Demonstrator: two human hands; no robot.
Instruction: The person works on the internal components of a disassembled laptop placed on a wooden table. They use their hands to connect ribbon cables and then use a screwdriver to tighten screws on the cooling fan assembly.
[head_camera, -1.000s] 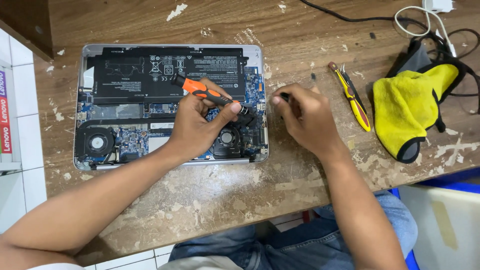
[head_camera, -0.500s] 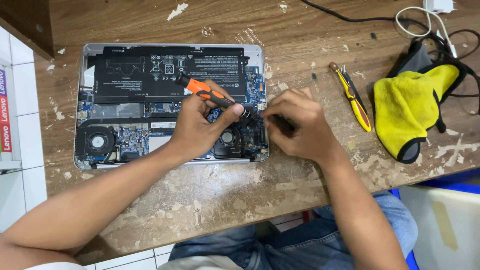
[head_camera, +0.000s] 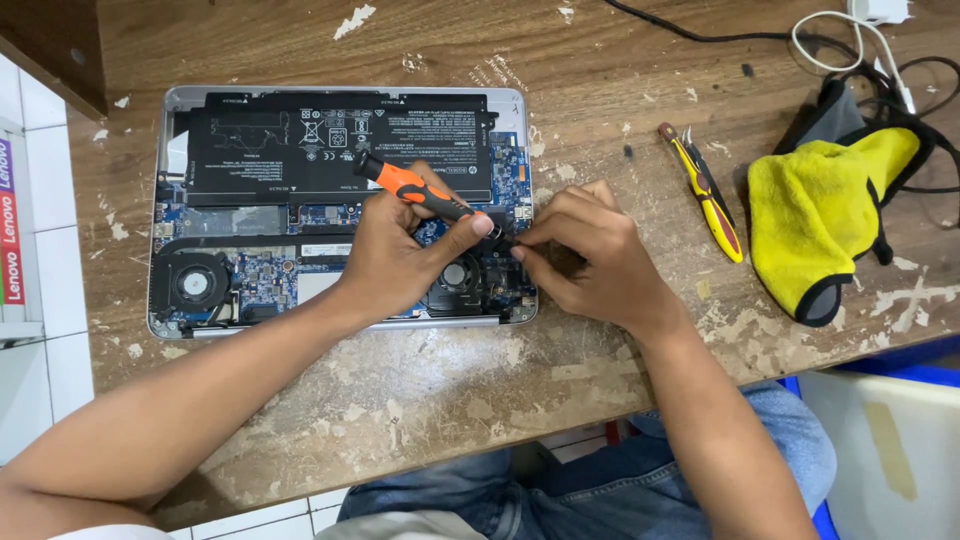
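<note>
**Both hands meet over the laptop's lower right corner**

Pinched between thumb and forefingers, the orange-and-black handled screwdriver (head_camera: 425, 195) sits in the left hand (head_camera: 400, 260), whose grip is pressed together around the lower part of the handle. Its long axis runs on a slant from the upper left, over the flat black battery pack (head_camera: 340, 145), down to the right, where the dark tip end meets the board just beside the small round cooling fan (head_camera: 457, 275).

Seen from the head camera, the right hand (head_camera: 590, 265) comes in from the right of that grip, its fingertips (head_camera: 520, 250) drawn together and touching the circuit board right at the screwdriver's tip; whether they pinch a small part there cannot be told. Of the two, the left hand carries the tool and the right hand lies just past the tip.

Both work inside the opened silver laptop with its bottom cover off (head_camera: 515, 100), lying on the scuffed wooden worktop (head_camera: 400, 400). A larger fan (head_camera: 195, 283) sits well to the left of the grip. Well to the right lie yellow-and-red handled pliers (head_camera: 705, 190), and farther right a crumpled yellow cloth (head_camera: 815, 220) beside black and white cables (head_camera: 860, 45).
</note>
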